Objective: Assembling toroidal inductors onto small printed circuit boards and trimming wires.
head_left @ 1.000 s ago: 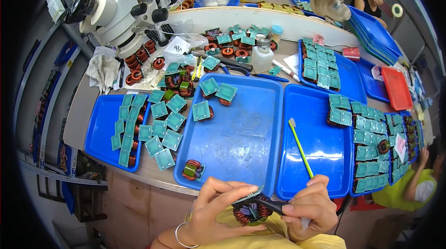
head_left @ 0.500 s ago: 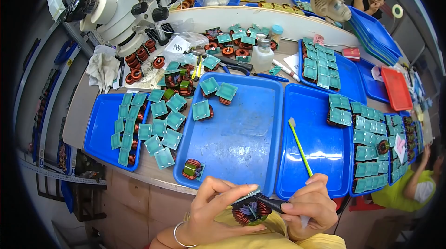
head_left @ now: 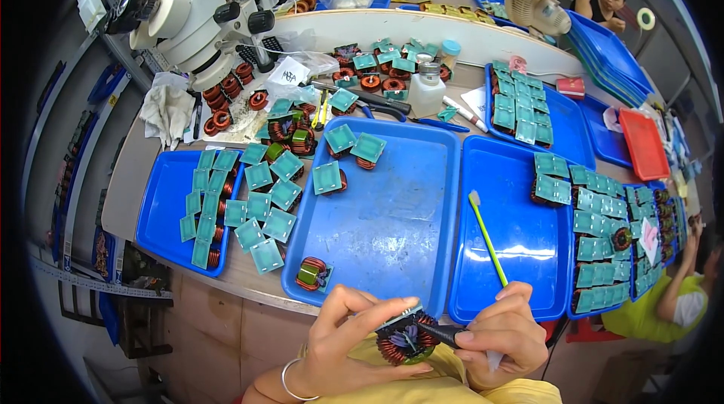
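Observation:
My left hand point(head_left: 339, 344) is closed around a copper-wound toroidal coil point(head_left: 396, 347), with its green circuit board point(head_left: 403, 316) edge-on under my index finger. In my right hand point(head_left: 505, 336) is a black tapered tool point(head_left: 437, 332), its tip at the upper part of the coil beside the board. A whitish piece point(head_left: 495, 359) shows below my right fingers; its kind is unclear. A green-handled brush point(head_left: 486, 242) slants over the right blue tray point(head_left: 520, 291), its lower end hidden behind my right hand; whether I grip it, I cannot tell.
Ahead, the middle blue tray point(head_left: 377, 253) carries several coils on boards. A left blue tray point(head_left: 162, 215) and the table hold more boards point(head_left: 260, 208). Pliers point(head_left: 441, 125), a bottle point(head_left: 427, 91) and a microscope point(head_left: 181, 27) stand farther back. A co-worker point(head_left: 603, 6) sits across.
The coil and the black tool have shifted very slightly in my hands. Across the table, the co-worker's hand has lowered from the face.

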`<state>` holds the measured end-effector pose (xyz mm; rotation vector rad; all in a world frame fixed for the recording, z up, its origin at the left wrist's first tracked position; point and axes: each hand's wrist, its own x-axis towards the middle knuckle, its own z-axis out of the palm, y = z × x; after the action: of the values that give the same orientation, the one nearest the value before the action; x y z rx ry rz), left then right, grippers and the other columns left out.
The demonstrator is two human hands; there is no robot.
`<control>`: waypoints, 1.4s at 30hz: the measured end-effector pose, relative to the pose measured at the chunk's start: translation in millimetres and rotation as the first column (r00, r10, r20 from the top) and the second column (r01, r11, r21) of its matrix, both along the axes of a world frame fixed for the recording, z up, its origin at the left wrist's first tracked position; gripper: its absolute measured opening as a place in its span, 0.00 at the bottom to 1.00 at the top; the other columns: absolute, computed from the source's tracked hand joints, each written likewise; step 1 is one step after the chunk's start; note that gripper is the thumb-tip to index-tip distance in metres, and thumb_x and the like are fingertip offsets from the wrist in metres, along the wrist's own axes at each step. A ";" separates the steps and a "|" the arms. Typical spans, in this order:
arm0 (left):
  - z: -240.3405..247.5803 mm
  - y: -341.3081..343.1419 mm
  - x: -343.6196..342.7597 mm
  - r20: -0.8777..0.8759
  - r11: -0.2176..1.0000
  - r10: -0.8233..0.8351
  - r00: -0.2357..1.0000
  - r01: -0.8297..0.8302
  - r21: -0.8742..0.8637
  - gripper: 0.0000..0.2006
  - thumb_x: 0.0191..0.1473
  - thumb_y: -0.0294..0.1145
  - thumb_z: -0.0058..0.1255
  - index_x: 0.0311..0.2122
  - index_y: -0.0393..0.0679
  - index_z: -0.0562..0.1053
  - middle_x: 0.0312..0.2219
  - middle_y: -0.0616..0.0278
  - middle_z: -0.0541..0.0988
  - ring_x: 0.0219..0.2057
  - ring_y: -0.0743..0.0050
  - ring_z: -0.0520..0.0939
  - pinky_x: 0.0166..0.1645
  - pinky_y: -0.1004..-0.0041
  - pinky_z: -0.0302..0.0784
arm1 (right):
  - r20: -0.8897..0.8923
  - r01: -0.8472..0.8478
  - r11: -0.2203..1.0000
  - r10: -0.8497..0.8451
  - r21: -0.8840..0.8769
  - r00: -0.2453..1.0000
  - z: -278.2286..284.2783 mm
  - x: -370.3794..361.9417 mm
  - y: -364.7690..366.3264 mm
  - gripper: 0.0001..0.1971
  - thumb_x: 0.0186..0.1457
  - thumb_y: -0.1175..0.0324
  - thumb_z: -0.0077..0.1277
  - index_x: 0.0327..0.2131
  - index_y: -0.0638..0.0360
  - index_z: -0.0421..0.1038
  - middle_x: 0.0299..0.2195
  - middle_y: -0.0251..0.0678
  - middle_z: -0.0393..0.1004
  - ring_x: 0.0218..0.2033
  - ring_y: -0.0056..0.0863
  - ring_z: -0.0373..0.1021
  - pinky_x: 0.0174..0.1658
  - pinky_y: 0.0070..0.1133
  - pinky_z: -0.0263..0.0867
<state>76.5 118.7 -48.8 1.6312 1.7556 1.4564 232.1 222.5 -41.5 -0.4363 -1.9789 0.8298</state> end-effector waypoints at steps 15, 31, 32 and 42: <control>-3.2 -1.5 -0.5 0.025 1.000 0.008 1.000 -0.007 -0.019 0.34 0.19 0.38 0.72 0.39 0.38 0.73 0.27 0.66 0.62 0.28 0.77 0.67 0.34 0.79 0.63 | -0.033 0.008 1.000 -0.008 -0.007 0.999 -4.8 0.1 0.4 0.08 0.36 0.65 0.61 0.20 0.53 0.73 0.15 0.25 0.70 0.19 0.17 0.65 0.34 0.22 0.51; -4.1 -1.6 0.6 0.057 1.000 -0.012 0.998 0.013 -0.018 0.34 0.20 0.36 0.72 0.40 0.37 0.73 0.28 0.66 0.62 0.29 0.77 0.68 0.34 0.79 0.64 | 0.022 -0.071 0.997 0.071 0.014 0.997 -2.1 3.7 3.2 0.08 0.35 0.67 0.62 0.22 0.54 0.73 0.16 0.26 0.71 0.20 0.18 0.65 0.33 0.22 0.50; -3.4 -1.6 0.7 0.057 1.000 -0.012 0.998 0.013 -0.017 0.34 0.20 0.36 0.72 0.40 0.37 0.73 0.28 0.66 0.62 0.29 0.77 0.68 0.34 0.79 0.64 | 0.046 -0.081 0.996 0.080 0.022 0.996 -1.0 4.5 3.4 0.08 0.35 0.68 0.62 0.22 0.54 0.73 0.17 0.26 0.71 0.20 0.18 0.65 0.33 0.22 0.50; -5.3 -1.6 -0.8 0.061 1.000 -0.022 0.998 0.023 -0.013 0.34 0.20 0.36 0.72 0.39 0.37 0.72 0.29 0.65 0.63 0.30 0.76 0.70 0.35 0.78 0.65 | 0.001 -0.024 1.000 0.024 0.001 1.000 -3.5 1.4 0.5 0.07 0.35 0.68 0.61 0.21 0.54 0.73 0.16 0.26 0.71 0.20 0.18 0.65 0.34 0.23 0.51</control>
<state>75.7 117.1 -54.1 1.5781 1.7048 1.4651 233.5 222.9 -45.0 -0.4138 -1.9890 0.8440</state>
